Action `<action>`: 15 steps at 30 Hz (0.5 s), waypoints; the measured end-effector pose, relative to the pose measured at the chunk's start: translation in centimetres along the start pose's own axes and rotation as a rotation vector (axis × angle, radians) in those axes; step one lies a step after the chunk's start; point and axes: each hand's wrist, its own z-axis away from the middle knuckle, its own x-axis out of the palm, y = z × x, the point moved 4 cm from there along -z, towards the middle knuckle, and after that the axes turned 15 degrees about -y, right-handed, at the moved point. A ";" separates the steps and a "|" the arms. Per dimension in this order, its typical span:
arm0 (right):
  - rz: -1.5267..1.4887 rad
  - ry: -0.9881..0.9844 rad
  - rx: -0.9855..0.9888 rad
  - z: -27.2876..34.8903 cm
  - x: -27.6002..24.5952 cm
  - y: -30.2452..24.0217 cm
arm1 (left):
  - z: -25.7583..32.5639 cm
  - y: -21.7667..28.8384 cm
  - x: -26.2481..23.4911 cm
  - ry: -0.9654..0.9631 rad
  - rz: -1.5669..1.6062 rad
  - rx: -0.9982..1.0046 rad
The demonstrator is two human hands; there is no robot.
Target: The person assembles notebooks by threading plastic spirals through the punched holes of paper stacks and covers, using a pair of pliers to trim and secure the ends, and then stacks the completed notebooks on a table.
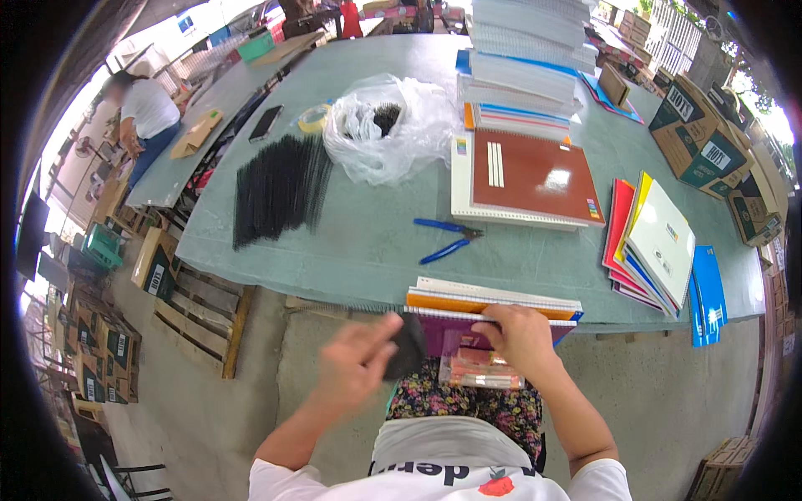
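My right hand (pixel 520 336) is closed over the top edge of a purple notebook (pixel 447 332), its thumb on the cover facing me. Behind that notebook stand an orange one (pixel 451 304) and a white-edged one at the table's front edge. A clear packet of pencils (pixel 484 368) shows against the purple cover, below my right hand. My left hand (pixel 355 359) is smeared by motion, beside a dark rounded object (pixel 407 346) at the notebook's left end. A thin black spiral coil (pixel 351 309) runs leftward from that end.
Blue-handled pliers (pixel 451 238) lie on the table (pixel 359 250). Behind are a heap of black coils (pixel 280 188), a plastic bag (pixel 388 125), a phone (pixel 266 123) and a notebook stack (pixel 535 175). More notebooks (pixel 660 238) and cartons (pixel 702 138) sit right. A person (pixel 150 108) stands far left.
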 end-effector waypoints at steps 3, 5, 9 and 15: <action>0.001 0.102 -0.030 0.5 0.4 0.4 | -0.8 -0.1 -3.0 0.463 -0.054 0.000; 0.008 0.184 -0.078 0.6 1.3 0.1 | -1.5 -1.4 -1.1 0.132 -0.030 -0.007; 0.028 0.201 -0.076 0.1 1.6 0.2 | -1.5 -0.5 -3.4 0.273 -0.044 0.082; 0.031 0.202 -0.103 0.2 1.2 0.2 | -1.0 -0.9 -1.0 0.192 0.003 0.104</action>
